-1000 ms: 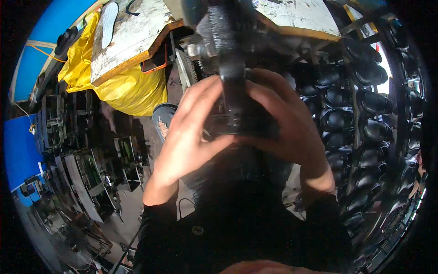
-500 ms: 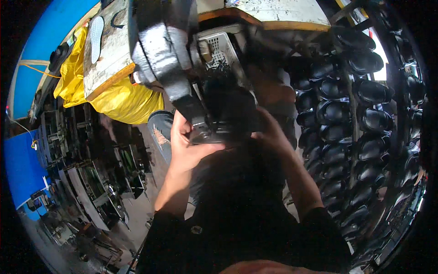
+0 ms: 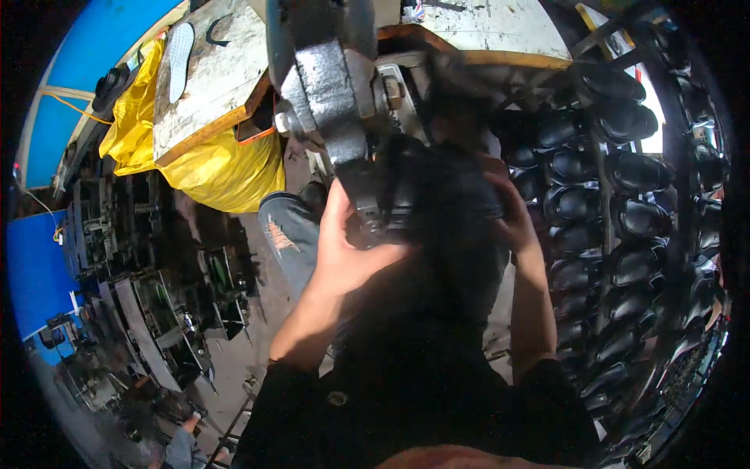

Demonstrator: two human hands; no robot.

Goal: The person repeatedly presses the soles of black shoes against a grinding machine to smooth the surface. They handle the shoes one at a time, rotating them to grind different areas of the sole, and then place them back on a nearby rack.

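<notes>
A dark shoe (image 3: 449, 191), black and partly lost in shadow, is held between both my hands beneath a metal machine arm (image 3: 324, 90). My left hand (image 3: 348, 254) wraps the shoe's left end, its thumb stretched along the near side, close to the arm's lower tip. On the other end, my right hand (image 3: 516, 215) grips with bent fingers, several of them hidden in the dark. Whether the arm's tip touches the shoe, I cannot tell.
Racks of black shoes (image 3: 641, 215) stand at the right. To the far left are a worn white worktable (image 3: 223, 86) with a pale insole (image 3: 180, 62) and a yellow sack (image 3: 226, 176). Metal racks (image 3: 148, 328) fill the left, where another person's hand (image 3: 191, 422) shows low down.
Both hands and the shoe sit farther right in view, the right hand more so. The machine arm also appears shifted right as the view moved. Another person's hand has come in at lower left.
</notes>
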